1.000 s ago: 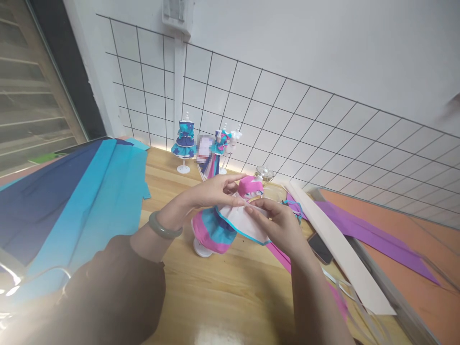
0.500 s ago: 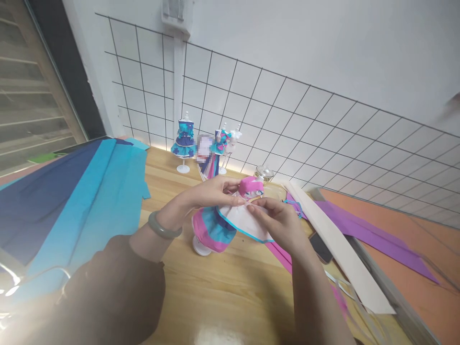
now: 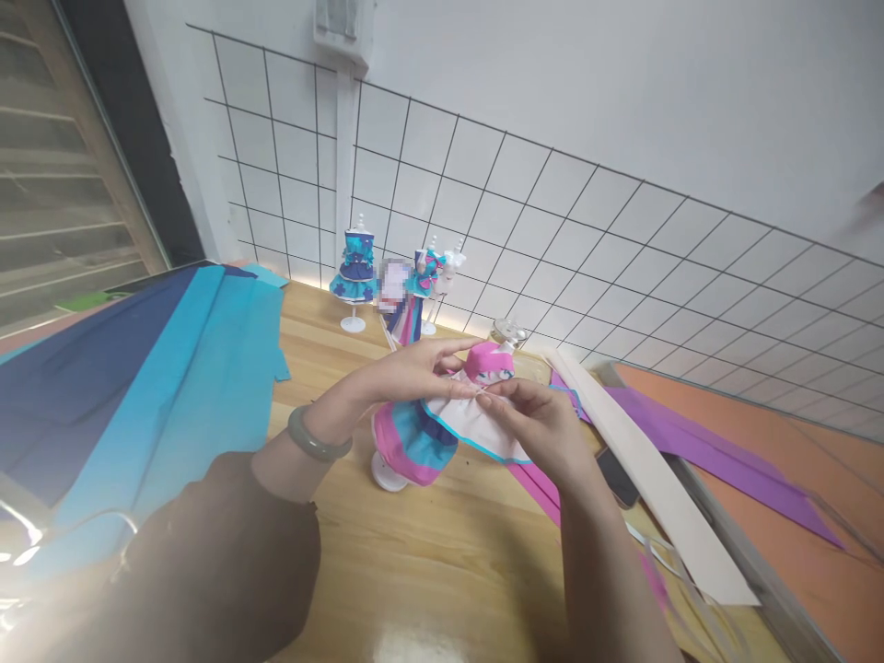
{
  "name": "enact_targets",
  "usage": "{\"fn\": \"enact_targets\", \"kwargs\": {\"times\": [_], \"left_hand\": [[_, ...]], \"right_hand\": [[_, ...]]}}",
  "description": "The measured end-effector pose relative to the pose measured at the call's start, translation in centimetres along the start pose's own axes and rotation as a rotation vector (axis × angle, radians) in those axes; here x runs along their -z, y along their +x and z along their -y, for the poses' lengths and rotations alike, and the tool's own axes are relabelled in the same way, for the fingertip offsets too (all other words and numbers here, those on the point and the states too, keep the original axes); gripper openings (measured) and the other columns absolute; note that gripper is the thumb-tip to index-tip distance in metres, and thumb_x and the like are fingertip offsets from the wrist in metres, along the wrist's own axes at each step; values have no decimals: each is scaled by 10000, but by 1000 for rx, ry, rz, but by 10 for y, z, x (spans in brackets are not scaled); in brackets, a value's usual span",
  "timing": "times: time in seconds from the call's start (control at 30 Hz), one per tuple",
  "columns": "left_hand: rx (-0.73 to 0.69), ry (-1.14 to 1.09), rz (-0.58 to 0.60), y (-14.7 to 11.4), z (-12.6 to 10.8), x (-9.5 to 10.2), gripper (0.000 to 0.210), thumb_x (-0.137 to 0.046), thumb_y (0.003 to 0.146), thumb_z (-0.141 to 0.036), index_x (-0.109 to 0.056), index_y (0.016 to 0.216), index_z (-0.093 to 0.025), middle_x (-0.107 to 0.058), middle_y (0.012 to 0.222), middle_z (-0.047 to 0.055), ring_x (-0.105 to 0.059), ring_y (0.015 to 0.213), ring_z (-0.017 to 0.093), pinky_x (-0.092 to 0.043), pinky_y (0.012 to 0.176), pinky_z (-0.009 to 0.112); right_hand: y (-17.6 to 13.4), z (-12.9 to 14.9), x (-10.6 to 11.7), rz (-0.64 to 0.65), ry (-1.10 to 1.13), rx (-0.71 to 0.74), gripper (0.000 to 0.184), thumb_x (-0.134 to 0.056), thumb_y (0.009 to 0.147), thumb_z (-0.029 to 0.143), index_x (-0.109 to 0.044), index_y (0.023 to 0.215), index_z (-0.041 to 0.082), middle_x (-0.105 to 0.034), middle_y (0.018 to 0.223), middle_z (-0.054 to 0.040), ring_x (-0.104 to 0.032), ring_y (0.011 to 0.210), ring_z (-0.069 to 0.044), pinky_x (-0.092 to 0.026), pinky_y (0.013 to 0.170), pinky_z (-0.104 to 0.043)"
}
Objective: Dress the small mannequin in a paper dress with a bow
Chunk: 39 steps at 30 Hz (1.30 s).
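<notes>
A white wall (image 3: 587, 83) fills the top of the frame, with a black wire grid (image 3: 506, 133) across it. Below stretches the pale, wood-grained desk (image 3: 414, 562). Navy and turquoise fabric sheets (image 3: 207, 368) spread over the left side, partly behind a loose dark brown sleeve (image 3: 207, 552) at the lower left. On the right, a long purple strip (image 3: 718, 456) runs beside a long cream strip (image 3: 649, 460).

At the centre of the frame, a miniature white dress form in a pink and turquoise dress (image 3: 414, 447) leans toward the upper right, its round white base at the lower left of the skirt. A white skirt layer with turquoise edging (image 3: 476, 428) lies over the front, just below the pink bodice.

The left hand (image 3: 421, 368) reaches in from the left, its fingers closed around the waist, thumb pressed on the white layer's top edge. The right hand (image 3: 545, 424) comes from the right, thumb and forefinger pinching that same gathered edge (the two sets of fingertips nearly meet).

Farther back stands a smaller-looking form in a tiered blue dress (image 3: 357, 272). A black phone (image 3: 617, 474) rests by the cream strip, a clear glass bowl (image 3: 507, 330) sits behind the bodice, and a grey-green bangle (image 3: 318, 437) circles the left wrist.
</notes>
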<state>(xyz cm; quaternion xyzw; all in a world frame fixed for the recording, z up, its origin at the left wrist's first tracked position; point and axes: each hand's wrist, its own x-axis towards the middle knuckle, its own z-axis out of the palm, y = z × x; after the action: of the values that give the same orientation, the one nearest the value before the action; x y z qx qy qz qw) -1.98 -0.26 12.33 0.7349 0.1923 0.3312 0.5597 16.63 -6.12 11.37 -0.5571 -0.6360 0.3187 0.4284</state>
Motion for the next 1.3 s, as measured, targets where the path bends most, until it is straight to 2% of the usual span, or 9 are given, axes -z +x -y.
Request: {"fn": "enact_targets", "kwargs": {"times": [0.13,0.27,0.63,0.9,1.03,1.13,1.3], "left_hand": [[3,-9,-7,1,3,1,659,-676,712,-305,-431,1317,-215,-640,925,56,-592,902,189,-458,751,314],[-9,6,-5,2,3,-1,621,-677,712,-321,-470,1283,-191,-641,878,49,-594,871,183,-458,738,296],[-35,103,15,4,5,0,510,-645,730,-369,-532,1199,-203,-643,908,45,-597,892,180,-461,733,277],[-20,157,-41,8,12,-2,513,-667,701,-374,-558,1170,-198,-647,985,52,-598,929,194,-463,748,280],[-38,147,-12,8,11,-3,444,-617,746,-358,-567,1158,-202,-644,1038,47,-590,960,190,-457,774,284],[-20,196,-62,8,11,-5,443,-618,738,-360,-567,1150,-204,-646,1015,40,-585,949,193,-453,767,284],[-7,187,-117,6,12,-8,519,-640,720,-351,-511,1205,-215,-628,1023,63,-582,945,202,-454,752,295]], "right_hand": [[1,2,-1,-19,36,-42,278,-691,693,438,-655,733,165,-614,631,-26,-500,525,-121,-370,456,-232],[2,5,-4,-33,13,-42,289,-695,683,440,-647,705,157,-600,592,-18,-488,499,-111,-363,447,-225],[4,3,-4,-8,85,-103,324,-728,637,462,-633,689,158,-635,629,-28,-522,518,-117,-386,464,-229],[7,-4,-5,13,153,-66,303,-731,651,439,-598,679,169,-608,613,-11,-525,532,-121,-402,499,-247],[8,-5,-4,78,177,1,288,-711,677,444,-619,763,185,-640,699,-28,-583,642,-159,-448,555,-269],[9,-7,-1,126,163,26,306,-681,714,443,-626,890,199,-663,780,-41,-613,759,-190,-478,610,-289],[8,-7,2,177,164,42,270,-645,761,400,-617,935,195,-673,928,-60,-616,791,-183,-482,664,-300]]}}
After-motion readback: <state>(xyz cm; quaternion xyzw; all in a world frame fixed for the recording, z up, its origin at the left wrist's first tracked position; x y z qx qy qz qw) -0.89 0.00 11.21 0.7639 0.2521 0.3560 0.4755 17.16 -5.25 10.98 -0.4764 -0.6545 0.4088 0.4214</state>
